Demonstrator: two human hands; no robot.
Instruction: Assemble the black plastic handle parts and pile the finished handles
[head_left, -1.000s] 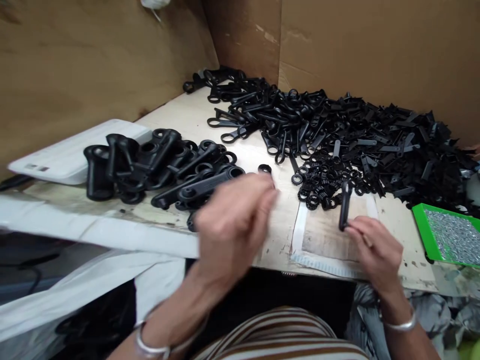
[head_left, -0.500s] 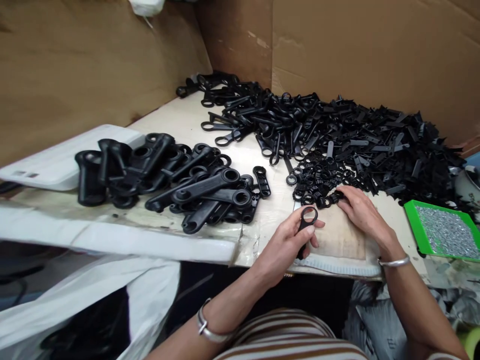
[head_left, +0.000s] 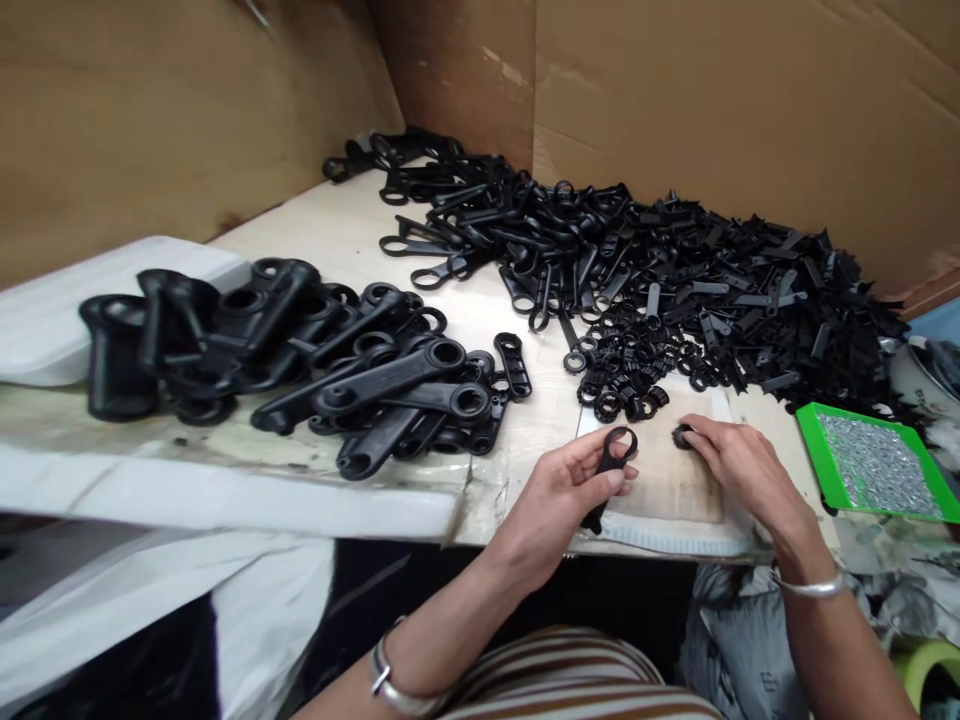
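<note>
The person's left hand [head_left: 559, 490] is holding a black plastic lever [head_left: 613, 452] with a ring-shaped end. The thumb and fingers are closing snugly around its narrow shank. The ring end is sticking up past the fingertips into clear view, while the lower tip of the shank is poking out below the palm, over the front edge of the pale wooden table [head_left: 337, 230].

The right hand [head_left: 739, 465] is resting on a taped, worn patch of the table. Its thumb and forefinger are drawn narrow, pinching a small black ribbed ring [head_left: 682, 436] at their very tips. That ring is sitting just to the right of the lever's ring end, near it but not touching.

A loose pile of small black rings [head_left: 634, 370] is lying just beyond both hands. Behind it a large heap of flat black plastic levers [head_left: 600, 240] is spreading back to the brown cardboard walls [head_left: 712, 90].

To the left, a stack of thicker black handles [head_left: 375, 380] is lying well apart from the hands, beside a white plastic lid [head_left: 45, 320]. At the right edge, a green tray of small silver screws [head_left: 874, 465] is sitting near the right wrist, which is wearing a silver bangle [head_left: 810, 587].
</note>
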